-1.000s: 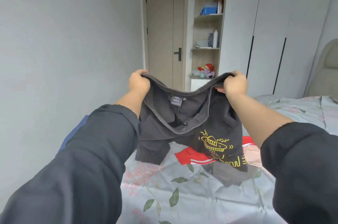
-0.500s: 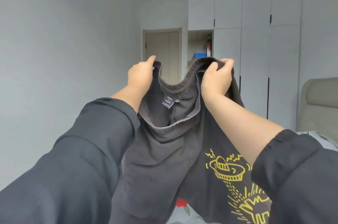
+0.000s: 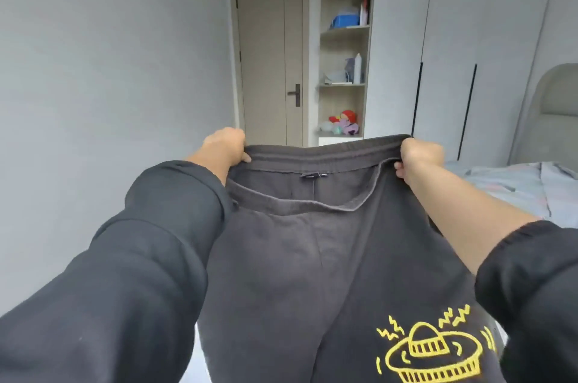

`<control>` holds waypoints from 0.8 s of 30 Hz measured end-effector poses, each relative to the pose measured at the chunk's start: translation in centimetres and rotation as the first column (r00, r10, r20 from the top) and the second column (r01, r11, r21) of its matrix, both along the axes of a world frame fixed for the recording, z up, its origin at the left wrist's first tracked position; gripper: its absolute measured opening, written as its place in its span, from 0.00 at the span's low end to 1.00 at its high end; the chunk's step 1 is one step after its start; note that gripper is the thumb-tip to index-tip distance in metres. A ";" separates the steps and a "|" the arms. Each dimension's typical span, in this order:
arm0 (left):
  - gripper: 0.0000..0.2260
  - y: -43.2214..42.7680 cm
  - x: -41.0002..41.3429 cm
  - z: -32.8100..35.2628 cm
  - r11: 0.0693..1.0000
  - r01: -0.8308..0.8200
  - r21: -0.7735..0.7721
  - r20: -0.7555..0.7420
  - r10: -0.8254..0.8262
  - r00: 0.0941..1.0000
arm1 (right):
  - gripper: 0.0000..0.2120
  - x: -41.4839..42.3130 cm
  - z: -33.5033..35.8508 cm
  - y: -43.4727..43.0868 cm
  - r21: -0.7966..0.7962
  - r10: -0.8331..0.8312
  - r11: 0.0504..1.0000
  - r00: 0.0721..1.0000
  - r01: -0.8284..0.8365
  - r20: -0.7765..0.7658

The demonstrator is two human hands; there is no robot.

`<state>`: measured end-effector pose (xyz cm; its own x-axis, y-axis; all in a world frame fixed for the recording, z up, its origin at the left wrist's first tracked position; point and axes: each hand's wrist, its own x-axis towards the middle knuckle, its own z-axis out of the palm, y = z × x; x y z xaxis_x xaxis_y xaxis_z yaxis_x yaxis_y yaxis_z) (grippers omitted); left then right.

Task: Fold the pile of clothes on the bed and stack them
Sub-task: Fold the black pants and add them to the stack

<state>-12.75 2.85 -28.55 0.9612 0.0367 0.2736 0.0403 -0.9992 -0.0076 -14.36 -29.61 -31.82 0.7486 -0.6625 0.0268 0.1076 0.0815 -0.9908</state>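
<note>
Nearest the camera, your two dark sleeves (image 3: 125, 273) frame the view, and between them hang the dark grey pants (image 3: 297, 257), front facing you, with a yellow printed emblem (image 3: 431, 354) on the leg at lower right. The leg ends run out of frame, so their length cannot be told. Further out, the elastic waistband (image 3: 325, 151) is stretched level between your hands. Left hand (image 3: 225, 148): fingers curled over the left end of the band, thumb pinching it from below. Right hand (image 3: 420, 155): the same closed grip at the right end. The near edge of the band sags open, showing a small label (image 3: 313, 175) inside. The pants are held in the air in front of you, clear of the bed (image 3: 516, 185), whose floral cover shows at right behind your forearm. Judged step: spreading one garment before its first fold, with no fold made in it yet. The next move calls for bringing the two waist ends together so that leg lies on leg, or lowering it flat onto the bed first. Beyond stand the closed door (image 3: 269, 54), the open shelf (image 3: 344, 54) and the white wardrobe (image 3: 453, 38).
</note>
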 end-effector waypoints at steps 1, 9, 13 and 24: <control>0.12 -0.3 1.4 -2.1 0.979 -0.048 -0.196 0.028 0.055 0.998 | 0.08 1.1 -1.8 0.1 0.054 0.044 0.998 0.999 -0.042 -0.024; 0.34 -4.9 4.5 -24.6 0.852 -0.051 -0.521 -0.124 -0.017 0.992 | 0.36 5.0 -21.2 3.1 -0.079 0.362 0.910 0.871 -0.408 -0.331; 0.28 -5.6 3.3 -34.3 0.967 0.168 -0.191 -0.279 -0.218 0.935 | 0.32 2.8 -31.8 3.1 -0.375 0.338 0.600 0.649 -0.707 -0.682; 0.33 -2.8 12.2 -36.7 0.972 0.149 -0.183 -0.105 -0.170 0.980 | 0.26 11.6 -31.2 0.6 -0.905 -0.008 0.187 0.921 -0.381 -0.389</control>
<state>-0.57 0.03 -65.23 0.9837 -0.0825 0.1595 -0.1100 -0.9790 0.1716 -2.76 -29.02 -62.98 0.9441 -0.1035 0.3128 -0.0114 -0.9590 -0.2830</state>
